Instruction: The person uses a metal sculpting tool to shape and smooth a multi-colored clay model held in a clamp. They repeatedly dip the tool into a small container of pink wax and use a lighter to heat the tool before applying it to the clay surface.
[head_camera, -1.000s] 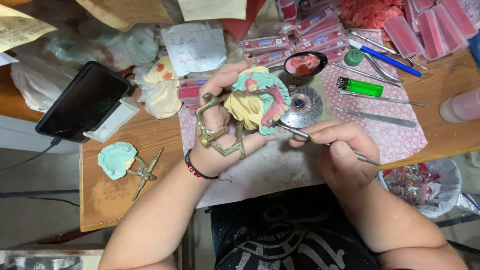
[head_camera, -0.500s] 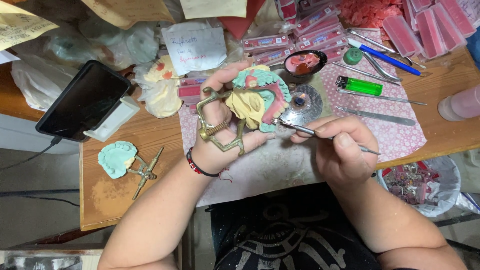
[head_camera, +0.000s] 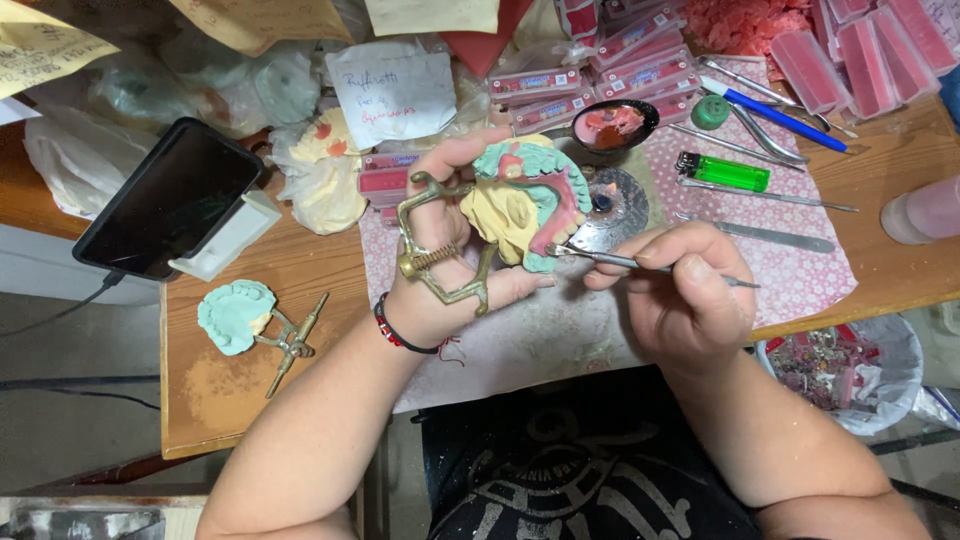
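— What's hard to see?

— My left hand (head_camera: 440, 270) covers part of the brass hinged articulator frame (head_camera: 440, 255).

— And the piece?

— A yellow-and-green plaster dental model with pink wax (head_camera: 528, 200), raised above the table (head_camera: 215, 385).

— Your hands?

— Left grips the frame; my right hand (head_camera: 690, 290) pinches a thin metal carving tool (head_camera: 640, 264), tip touching the wax.

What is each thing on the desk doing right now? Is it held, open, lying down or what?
Left hand: holds the brass frame.
Brass frame: in the palm, carrying the model.
Teeth model: tilted up, green, yellow and pink.
Right hand: grips the metal tool.
Metal tool: tip touches the model's edge.
Phone: screen dark, propped on a white stand.
Lighter: lying flat, unlit.
Small bowl: open, pink wax inside.
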